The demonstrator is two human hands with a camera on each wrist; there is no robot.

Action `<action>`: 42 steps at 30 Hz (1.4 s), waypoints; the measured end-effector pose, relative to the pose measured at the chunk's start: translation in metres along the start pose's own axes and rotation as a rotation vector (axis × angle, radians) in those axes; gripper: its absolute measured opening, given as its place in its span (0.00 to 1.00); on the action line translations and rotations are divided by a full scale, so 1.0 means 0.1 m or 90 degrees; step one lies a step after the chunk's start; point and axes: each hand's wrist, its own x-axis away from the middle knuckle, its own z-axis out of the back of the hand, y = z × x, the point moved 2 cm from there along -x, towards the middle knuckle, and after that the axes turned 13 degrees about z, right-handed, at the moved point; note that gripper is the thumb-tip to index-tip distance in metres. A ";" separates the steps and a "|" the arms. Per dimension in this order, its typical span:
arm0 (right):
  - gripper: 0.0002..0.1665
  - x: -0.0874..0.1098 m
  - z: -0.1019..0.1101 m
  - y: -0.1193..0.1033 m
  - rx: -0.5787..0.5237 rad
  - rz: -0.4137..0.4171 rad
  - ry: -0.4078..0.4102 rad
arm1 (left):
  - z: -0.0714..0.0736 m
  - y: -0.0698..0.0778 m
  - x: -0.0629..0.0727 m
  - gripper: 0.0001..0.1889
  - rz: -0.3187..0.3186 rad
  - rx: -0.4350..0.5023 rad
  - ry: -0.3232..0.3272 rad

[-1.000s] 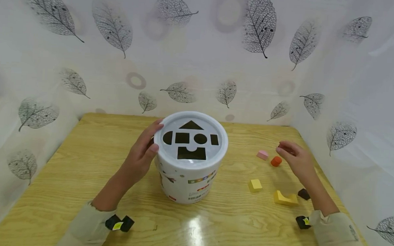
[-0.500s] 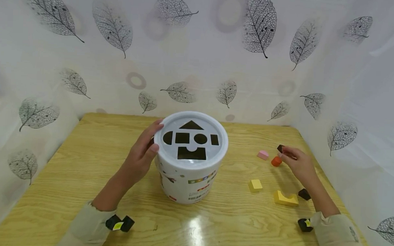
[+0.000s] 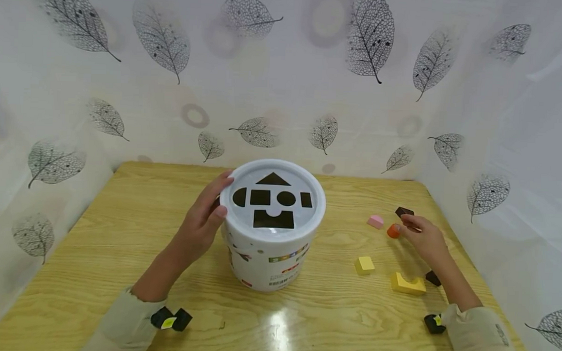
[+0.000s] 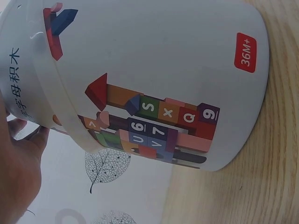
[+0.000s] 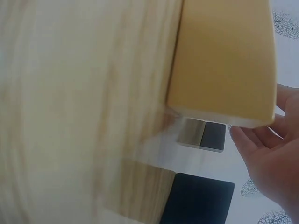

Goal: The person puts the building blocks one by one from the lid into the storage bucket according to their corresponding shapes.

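My left hand (image 3: pixel 200 219) rests on the rim of a white bucket (image 3: pixel 264 262), thumb and fingers spread along the edge of its lid. Dark cutouts in several shapes mark the lid (image 3: pixel 298 217). My right hand (image 3: pixel 423 237) is low at the right, fingers loosely bent, with no block between them. Its thumb tip overlaps an orange cylinder block (image 3: pixel 392 231). Just beyond the fingertips lies a dark brown block (image 3: pixel 404 212). In the right wrist view a yellow arch block (image 5: pixel 224 60) hides some fingers of the right hand (image 5: pixel 275 149).
A pink block (image 3: pixel 375 221) lies left of the dark brown one. Nearer are a yellow cube (image 3: pixel 364 265), the yellow arch block (image 3: pixel 407 284) and a second dark block (image 3: pixel 433 278) beside the right forearm. Leaf-patterned curtain surrounds the wooden table (image 3: pixel 121 232).
The right hand has come down and slightly toward the orange cylinder. The dark brown block, mostly hidden at its fingertips before, now lies past them. The left hand and bucket stay put.
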 end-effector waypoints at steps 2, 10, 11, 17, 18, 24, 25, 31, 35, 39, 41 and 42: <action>0.35 0.00 -0.01 0.01 -0.005 -0.004 -0.002 | 0.00 0.00 0.00 0.27 0.000 -0.003 0.001; 0.37 -0.03 -0.03 0.07 -0.009 -0.023 -0.025 | 0.00 -0.02 0.00 0.27 0.002 -0.007 0.002; 0.37 -0.04 -0.04 0.08 -0.010 -0.025 -0.030 | 0.00 -0.02 0.00 0.27 -0.002 -0.006 0.002; 0.38 -0.07 -0.06 0.14 0.019 -0.024 -0.051 | 0.00 0.00 -0.01 0.27 -0.007 -0.002 0.002; 0.37 -0.07 -0.07 0.15 0.023 -0.024 -0.053 | 0.00 0.01 0.00 0.27 -0.007 -0.001 0.002; 0.37 -0.07 -0.09 0.18 0.029 -0.028 -0.055 | 0.00 0.01 0.00 0.28 -0.018 -0.004 0.008; 0.37 -0.07 -0.09 0.19 0.030 -0.029 -0.055 | 0.00 0.01 0.00 0.28 -0.020 -0.004 0.010; 0.35 -0.07 -0.11 0.20 0.030 -0.028 -0.051 | 0.00 0.00 -0.01 0.28 -0.023 -0.004 0.014; 0.36 -0.08 -0.12 0.19 0.028 -0.029 -0.052 | 0.00 0.00 -0.01 0.27 -0.018 -0.008 0.015; 0.35 -0.09 -0.13 0.17 0.029 -0.033 -0.056 | 0.00 0.01 -0.01 0.27 -0.018 -0.015 0.016; 0.34 -0.09 -0.13 0.17 0.030 -0.035 -0.056 | 0.00 0.00 -0.01 0.27 -0.017 -0.017 0.017; 0.34 -0.09 -0.13 0.17 0.030 -0.037 -0.057 | 0.00 0.00 -0.01 0.27 -0.017 -0.018 0.017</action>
